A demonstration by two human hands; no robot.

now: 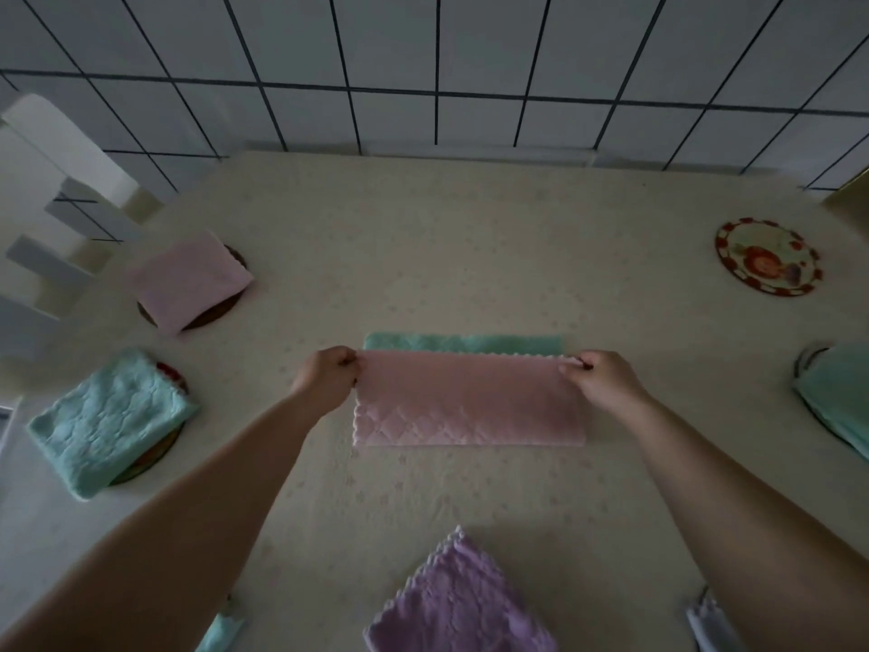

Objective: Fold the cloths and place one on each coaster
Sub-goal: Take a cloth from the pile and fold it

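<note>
At the near edge of the cream, faintly patterned worktop (423, 256) lies a lilac quilted cloth with a scalloped border (458, 600), set cornerwise and untouched. Slivers of two more cloths show at the bottom corners; too little is visible to describe them.

Beyond it, at centre, the pink quilted cloth with a scalloped border (465, 402) lies as a folded band, its long axis running left to right across the view. The left hand (329, 378) is closed in a pinch on the far-left corner. The right hand (602, 376) is closed in a pinch on the far-right corner. Both hands stand at the far edge, equally near the cloth; the fold line lies toward the person. In my judgement, the next fold must bring one short end across to the other, along that long axis.

Just behind the pink cloth, a green cloth (463, 342) shows as a strip, partly covered.

To the left, a folded green cloth (110, 421) rests on a round coaster, and farther back a folded pink cloth (190, 280) rests on a dark round coaster (237, 256). At the right edge another green cloth (837, 397) covers a coaster. The far-right red-rimmed floral coaster (769, 257) is bare, well apart from both hands.

Behind the worktop: a white chair at left and pale tiles with dark grout.
</note>
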